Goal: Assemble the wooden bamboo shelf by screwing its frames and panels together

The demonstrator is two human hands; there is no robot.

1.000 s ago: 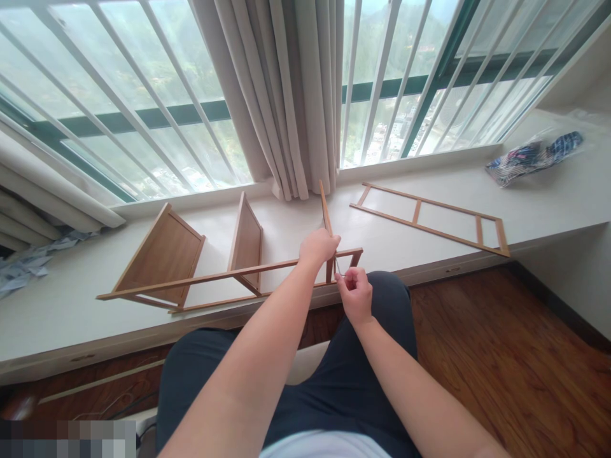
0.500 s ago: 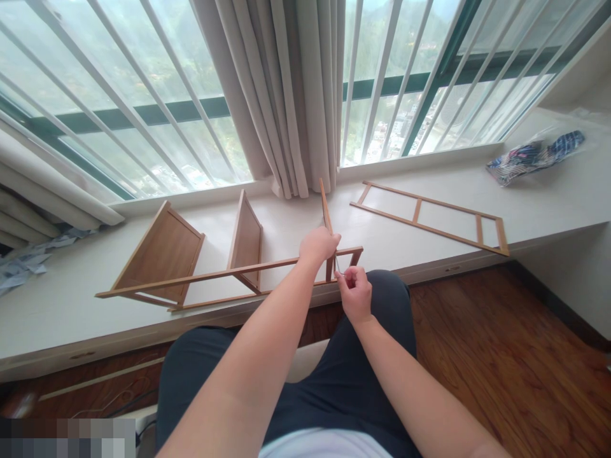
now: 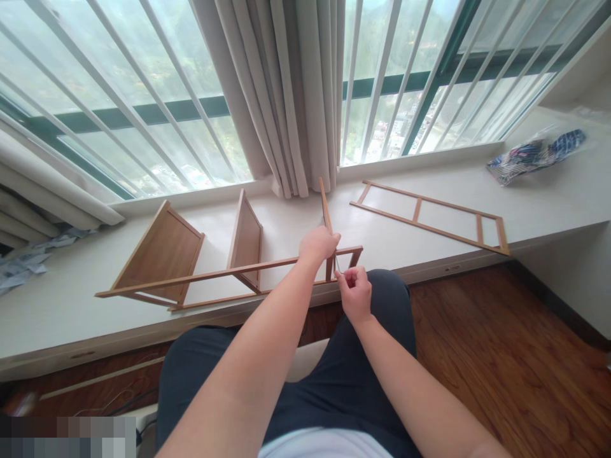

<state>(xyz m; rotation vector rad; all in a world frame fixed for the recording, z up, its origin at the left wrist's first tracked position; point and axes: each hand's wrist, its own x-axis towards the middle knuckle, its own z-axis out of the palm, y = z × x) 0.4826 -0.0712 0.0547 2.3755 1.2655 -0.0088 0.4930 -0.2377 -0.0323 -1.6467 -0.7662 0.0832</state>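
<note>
The grip of the left hand point(image 3: 319, 244) closes on the upright panel point(image 3: 325, 205) at the ladder frame point(image 3: 229, 275) on the tabletop point(image 3: 57, 312); the right hand point(image 3: 354, 291) pinches a thin tool point(image 3: 337, 263) there. Two shelves stand fitted; second frame point(image 3: 432, 216) lies unattached.

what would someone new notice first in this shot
A half-built wooden shelf lies on its side on the white window ledge. The left hand grips its end panel while the right hand pinches a thin metal tool against the joint. A loose wooden side frame lies flat further right.
</note>
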